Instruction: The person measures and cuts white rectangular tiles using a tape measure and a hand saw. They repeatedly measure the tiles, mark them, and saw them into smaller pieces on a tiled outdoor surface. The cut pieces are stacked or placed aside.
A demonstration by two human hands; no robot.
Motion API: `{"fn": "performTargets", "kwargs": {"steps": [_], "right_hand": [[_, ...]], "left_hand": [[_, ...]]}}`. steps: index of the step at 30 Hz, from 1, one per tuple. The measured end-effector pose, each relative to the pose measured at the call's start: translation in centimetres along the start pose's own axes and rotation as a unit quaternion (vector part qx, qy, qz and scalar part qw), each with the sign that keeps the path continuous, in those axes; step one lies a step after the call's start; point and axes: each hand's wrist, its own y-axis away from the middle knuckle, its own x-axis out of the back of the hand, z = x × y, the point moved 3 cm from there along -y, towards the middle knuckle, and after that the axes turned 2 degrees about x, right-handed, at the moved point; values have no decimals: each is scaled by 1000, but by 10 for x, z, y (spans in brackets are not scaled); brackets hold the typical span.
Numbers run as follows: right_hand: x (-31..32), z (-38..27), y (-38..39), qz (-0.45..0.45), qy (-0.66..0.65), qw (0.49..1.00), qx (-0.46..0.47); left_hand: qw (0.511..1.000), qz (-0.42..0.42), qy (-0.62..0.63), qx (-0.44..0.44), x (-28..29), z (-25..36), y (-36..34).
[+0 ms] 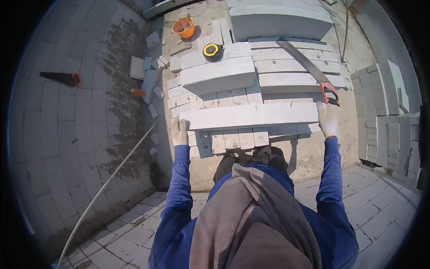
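Observation:
A long white aerated concrete block [251, 115] lies crosswise in front of me, above stacked blocks. My left hand [180, 131], in a pale work glove, is closed on its left end. At the opposite end, my right hand [328, 119], gloved too, grips the block; its fingers are partly hidden. A hand saw [309, 67] with a red and black handle lies on the blocks just beyond my right hand. Beyond the long block sits a thicker white block [217, 76], with a yellow and black tape measure [212, 52] on top.
An orange bucket [183, 30] with a tool in it stands at the far left. Broken block pieces [150, 85] litter the floor by the left block wall [67, 116], where a second saw [62, 78] shows. Large blocks [277, 22] are stacked farther back. A pale hose [105, 184] runs at lower left.

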Motion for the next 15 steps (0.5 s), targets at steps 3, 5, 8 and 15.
{"fn": "performTargets", "kwargs": {"steps": [3, 5, 8, 15], "right_hand": [[-24, 63, 13, 44, -190, 981, 8], [-59, 107, 17, -16, -515, 842, -159], [-103, 123, 12, 61, -639, 748, -169], [-105, 65, -28, 145, -535, 805, -209]], "left_hand": [[961, -67, 266, 38, -16, -49, 0], [947, -2, 300, 117, -22, -82, -5], [938, -9, 338, 76, -26, -102, -18], [981, 119, 104, 108, -33, -65, -70]]}}
